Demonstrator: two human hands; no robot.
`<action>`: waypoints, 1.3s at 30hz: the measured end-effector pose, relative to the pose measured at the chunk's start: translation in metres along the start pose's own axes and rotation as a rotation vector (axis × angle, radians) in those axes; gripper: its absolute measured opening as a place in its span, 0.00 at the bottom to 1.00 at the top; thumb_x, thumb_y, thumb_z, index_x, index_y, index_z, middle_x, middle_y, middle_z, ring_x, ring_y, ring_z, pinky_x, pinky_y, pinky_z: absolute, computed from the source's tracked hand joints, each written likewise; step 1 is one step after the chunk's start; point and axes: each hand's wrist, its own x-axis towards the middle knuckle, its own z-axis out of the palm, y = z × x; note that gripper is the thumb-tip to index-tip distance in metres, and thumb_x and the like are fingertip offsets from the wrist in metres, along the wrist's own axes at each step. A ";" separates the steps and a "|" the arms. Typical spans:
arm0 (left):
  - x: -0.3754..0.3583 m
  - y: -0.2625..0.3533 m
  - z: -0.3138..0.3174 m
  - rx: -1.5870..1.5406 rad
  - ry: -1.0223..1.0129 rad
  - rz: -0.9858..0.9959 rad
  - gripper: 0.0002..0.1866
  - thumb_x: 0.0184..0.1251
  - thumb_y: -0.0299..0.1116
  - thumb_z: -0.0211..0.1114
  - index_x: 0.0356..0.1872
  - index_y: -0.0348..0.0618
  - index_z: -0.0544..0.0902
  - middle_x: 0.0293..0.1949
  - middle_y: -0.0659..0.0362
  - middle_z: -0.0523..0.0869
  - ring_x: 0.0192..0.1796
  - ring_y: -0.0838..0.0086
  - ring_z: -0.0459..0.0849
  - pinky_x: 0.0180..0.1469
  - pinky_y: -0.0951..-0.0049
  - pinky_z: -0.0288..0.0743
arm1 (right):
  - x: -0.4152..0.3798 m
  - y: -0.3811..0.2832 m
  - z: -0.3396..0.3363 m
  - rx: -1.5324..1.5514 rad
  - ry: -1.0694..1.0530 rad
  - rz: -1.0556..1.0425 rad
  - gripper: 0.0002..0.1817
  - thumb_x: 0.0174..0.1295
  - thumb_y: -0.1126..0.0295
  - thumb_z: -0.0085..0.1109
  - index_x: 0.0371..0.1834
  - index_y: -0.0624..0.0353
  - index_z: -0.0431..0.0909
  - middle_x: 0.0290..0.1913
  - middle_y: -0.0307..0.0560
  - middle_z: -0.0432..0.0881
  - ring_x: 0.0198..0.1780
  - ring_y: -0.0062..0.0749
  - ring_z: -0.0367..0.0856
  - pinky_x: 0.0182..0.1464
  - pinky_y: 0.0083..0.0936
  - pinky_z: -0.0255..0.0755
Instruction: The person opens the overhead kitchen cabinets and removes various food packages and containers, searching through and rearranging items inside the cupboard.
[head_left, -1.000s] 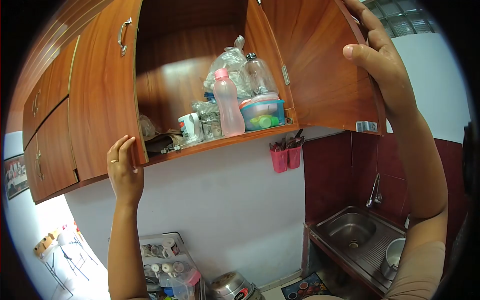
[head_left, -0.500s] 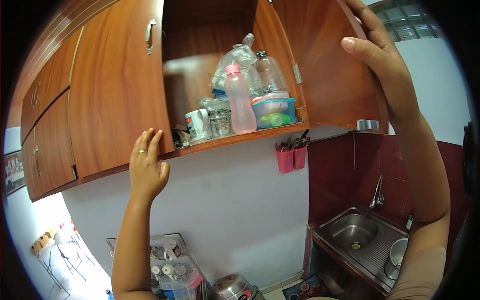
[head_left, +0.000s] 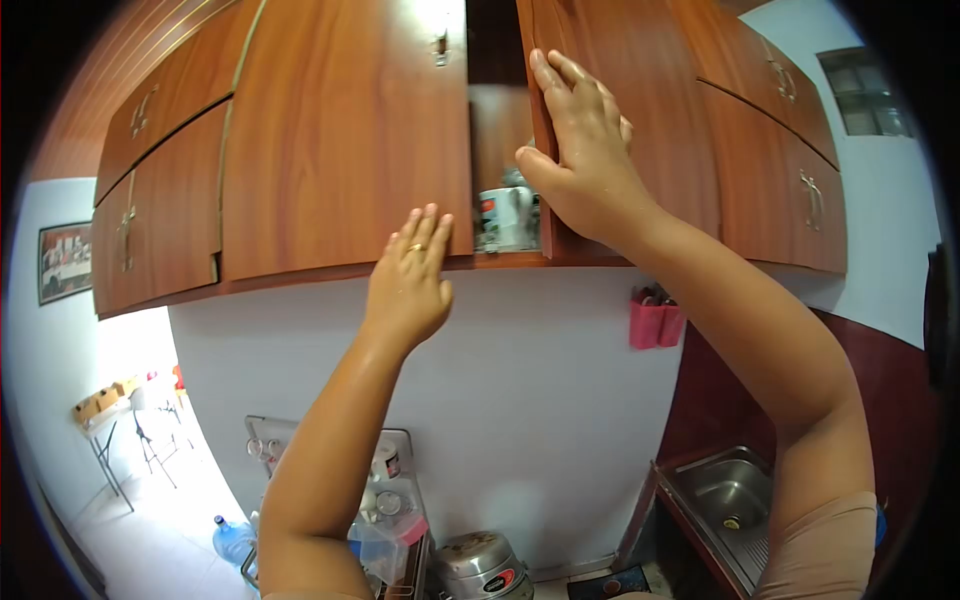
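Head view: right cabinet door (head_left: 655, 130) has swung in from wide open a second ago; its free edge stands near left cabinet door (head_left: 345, 140), a narrow gap showing a white printed mug (head_left: 511, 217). Right hand (head_left: 597, 180) lies along that edge, thumb spread; grip cannot be told. Left hand (head_left: 405, 295) near left door's lower corner, fingers extended, holding nothing. Judged: opening mostly covered.

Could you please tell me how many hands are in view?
2: the left hand at the left cabinet door, the right hand at the edge of the partly open cabinet door.
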 end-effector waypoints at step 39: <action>-0.133 0.102 -0.152 -1.800 0.036 -0.375 0.19 0.61 0.52 0.49 0.47 0.52 0.69 0.60 0.50 0.57 0.58 0.60 0.67 0.61 0.49 0.53 | -0.050 -0.015 0.089 -0.046 -0.586 0.145 0.28 0.63 0.49 0.37 0.67 0.38 0.51 0.70 0.50 0.42 0.71 0.47 0.34 0.65 0.54 0.24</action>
